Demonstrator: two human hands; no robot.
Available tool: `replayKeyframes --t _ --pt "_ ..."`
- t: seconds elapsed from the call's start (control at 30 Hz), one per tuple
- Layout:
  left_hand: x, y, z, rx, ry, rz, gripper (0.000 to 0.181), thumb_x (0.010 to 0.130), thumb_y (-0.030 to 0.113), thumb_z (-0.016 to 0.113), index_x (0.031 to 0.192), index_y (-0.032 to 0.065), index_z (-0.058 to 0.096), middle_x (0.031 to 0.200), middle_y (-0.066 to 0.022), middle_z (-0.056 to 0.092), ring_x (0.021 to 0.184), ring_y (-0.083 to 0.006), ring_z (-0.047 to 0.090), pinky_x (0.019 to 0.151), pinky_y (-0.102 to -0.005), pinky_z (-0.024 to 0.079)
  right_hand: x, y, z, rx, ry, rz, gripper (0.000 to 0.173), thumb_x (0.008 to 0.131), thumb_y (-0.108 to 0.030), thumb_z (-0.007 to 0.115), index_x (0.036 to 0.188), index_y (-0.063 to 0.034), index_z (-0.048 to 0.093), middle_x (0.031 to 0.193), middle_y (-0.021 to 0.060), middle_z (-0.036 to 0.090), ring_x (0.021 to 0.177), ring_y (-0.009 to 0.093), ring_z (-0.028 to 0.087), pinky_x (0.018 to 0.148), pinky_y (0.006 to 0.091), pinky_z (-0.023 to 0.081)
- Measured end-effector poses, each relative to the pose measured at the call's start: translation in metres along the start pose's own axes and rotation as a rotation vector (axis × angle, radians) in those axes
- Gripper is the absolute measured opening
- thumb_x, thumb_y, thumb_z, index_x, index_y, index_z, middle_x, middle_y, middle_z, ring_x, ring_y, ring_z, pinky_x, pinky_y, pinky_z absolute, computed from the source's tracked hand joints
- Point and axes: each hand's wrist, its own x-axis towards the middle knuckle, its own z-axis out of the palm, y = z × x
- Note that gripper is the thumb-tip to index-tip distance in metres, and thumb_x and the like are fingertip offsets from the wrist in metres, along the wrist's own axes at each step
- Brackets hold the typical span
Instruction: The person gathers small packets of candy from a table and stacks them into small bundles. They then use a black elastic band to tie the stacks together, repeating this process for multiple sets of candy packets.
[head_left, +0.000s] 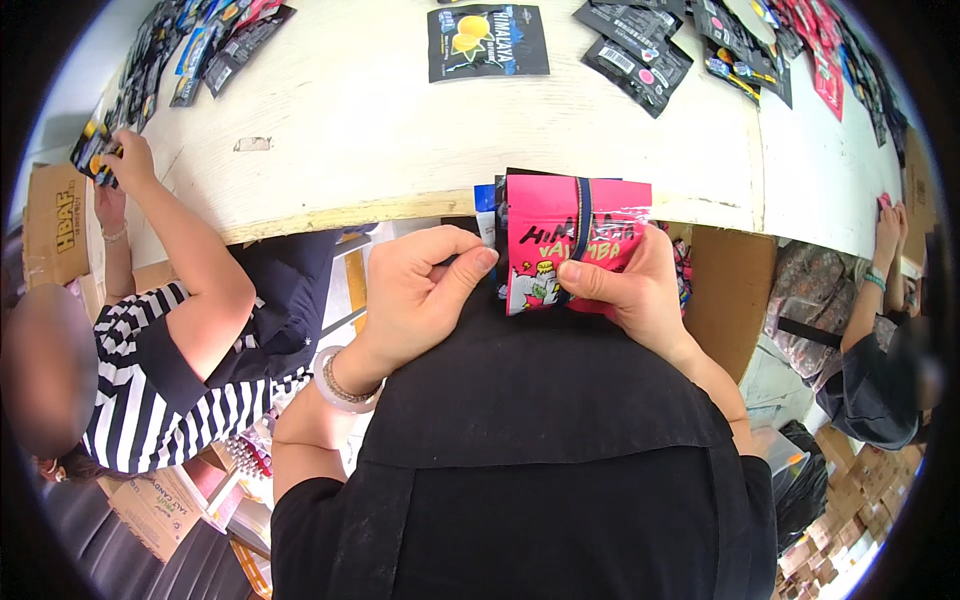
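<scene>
My right hand (637, 289) grips a bundle of flat candy pouches in front of my apron, its thumb pressed across the face. Foremost is a pink pouch (540, 199); edges of black and blue pouches (486, 199) show behind it. A dark blue band (583, 217) runs top to bottom around the bundle. Just left of the bundle, my left hand (420, 292) has its fingers curled and thumb against the forefinger. Something dark shows between those fingers, but I cannot tell whether they hold it. A black Himalaya pouch with lemons (487, 43) lies flat on the table beyond.
The worn white table (360, 150) has its front edge just beyond my hands. Black pouches lie in piles at left (240, 49) and right (637, 64), with pink pouches (825, 75) farther right. Co-workers sit at both sides, the left one's hand (135, 161) holding pouches.
</scene>
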Motion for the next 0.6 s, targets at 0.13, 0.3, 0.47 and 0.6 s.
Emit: replayKeyframes --t 0.13,0.3,0.47,0.6 --pt "0.011 0.008 0.002 -0.027 -0.078 -0.068 0.029 0.074 0.016 0.081 0.092 -0.0007 0.066 0.067 0.0057 0.056 0.054 -0.0003 0.033 0.047 -0.0184 0.025 0.0 -0.005 0.001 -0.072 0.043 -0.023 0.03 0.076 0.003 0.073 0.104 0.0018 0.063 0.097 0.0066 0.068 0.086 0.011 0.062 0.078 0.0255 0.05" --pt "0.018 0.002 0.005 0.099 -0.148 0.262 0.051 0.06 0.021 0.088 0.103 0.0031 0.069 0.065 0.0011 0.058 0.05 -0.0069 0.042 0.045 -0.0248 0.032 0.004 -0.004 -0.01 -0.666 -0.115 -0.703 0.045 0.055 -0.001 0.081 0.098 -0.0042 0.067 0.096 0.0113 0.061 0.091 0.028 0.058 0.081 0.035 0.045" --pt "0.024 0.017 -0.01 0.496 -0.024 0.849 0.057 0.049 0.014 0.071 0.106 0.0052 0.07 0.058 0.0017 0.032 0.048 -0.0117 0.034 0.041 -0.027 0.026 0.001 -0.01 -0.019 -0.929 -0.255 -1.155 0.047 0.056 -0.011 0.073 0.102 -0.003 0.071 0.108 0.0076 0.066 0.095 0.023 0.057 0.082 0.0333 0.046" --pt "0.024 0.016 -0.013 0.547 -0.022 0.863 0.055 0.05 0.013 0.071 0.105 0.0048 0.071 0.059 0.0028 0.034 0.049 -0.0114 0.036 0.041 -0.0263 0.026 0.001 -0.001 -0.017 -0.804 -0.161 -1.095 0.044 0.059 -0.01 0.073 0.103 -0.0044 0.071 0.109 0.0058 0.065 0.098 0.022 0.057 0.084 0.0317 0.046"
